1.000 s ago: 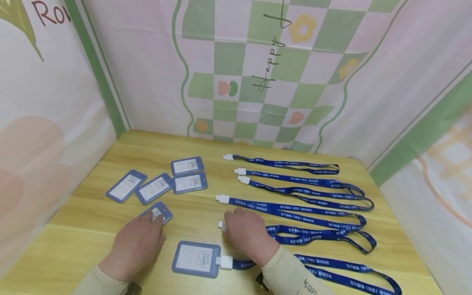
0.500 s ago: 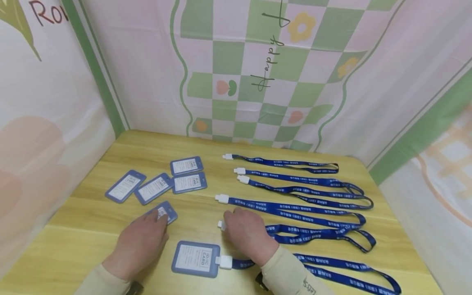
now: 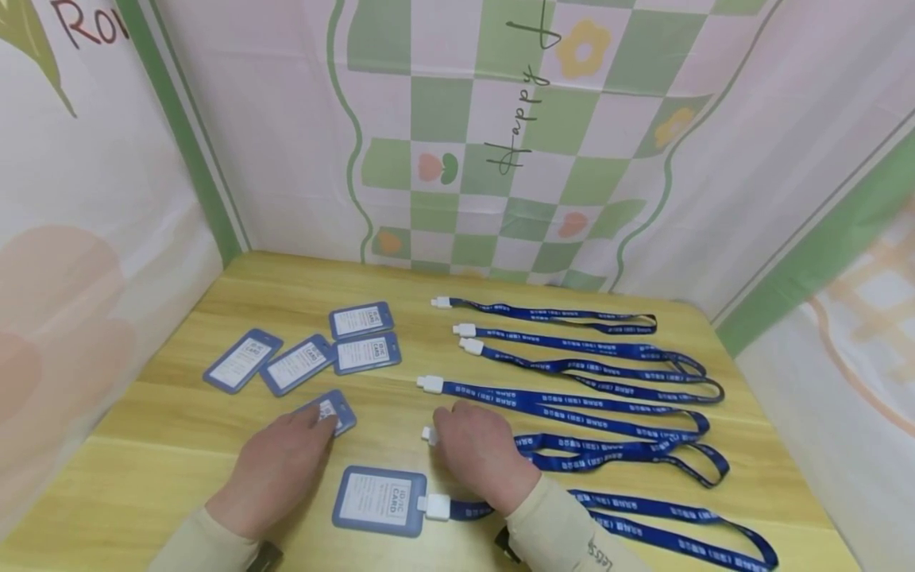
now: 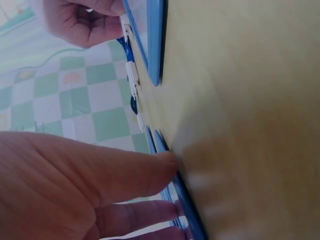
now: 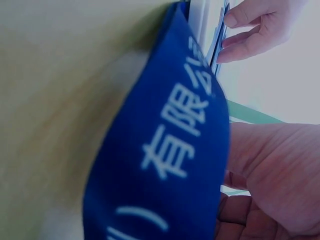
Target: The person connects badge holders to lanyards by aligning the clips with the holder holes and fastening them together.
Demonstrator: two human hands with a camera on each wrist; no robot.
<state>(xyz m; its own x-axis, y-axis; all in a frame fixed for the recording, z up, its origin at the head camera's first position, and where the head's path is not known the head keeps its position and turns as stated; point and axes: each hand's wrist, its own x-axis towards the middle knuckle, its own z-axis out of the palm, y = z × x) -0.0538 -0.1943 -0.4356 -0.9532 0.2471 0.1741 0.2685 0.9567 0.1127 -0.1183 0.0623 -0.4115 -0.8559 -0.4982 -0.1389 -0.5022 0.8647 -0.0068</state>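
1. With 12 o'clock at the far side of the table, the left hand lies over a blue card holder at its 1 o'clock.
2. That card holder has just changed place: over the last second it slides towards 3 o'clock, the left hand travelling with it. The right hand keeps its place.
3. The gap between the card holder's slotted end and the white clip at the right fingertips is narrower, though the two remain apart. I judge this brings a matching pair together for the work in hand; nothing joins them yet.
4. The left fingers are only gently bent, reaching across the holder, with the thumb at its near edge in the left wrist view. It looks a light hold; how firm, I cannot tell.
5. The right fingers are curled in and pinch the white clip, whose tip pokes out towards 9 o'clock; its blue strap trails to 3 o'clock.
6. At the right hand's 8 o'clock, another holder is already fixed to its lanyard clip, unmoved.
7. Four spare holders lie from the left hand's 11 to 1 o'clock; four loose lanyards lie beyond the right hand, clips towards 11 and 12.
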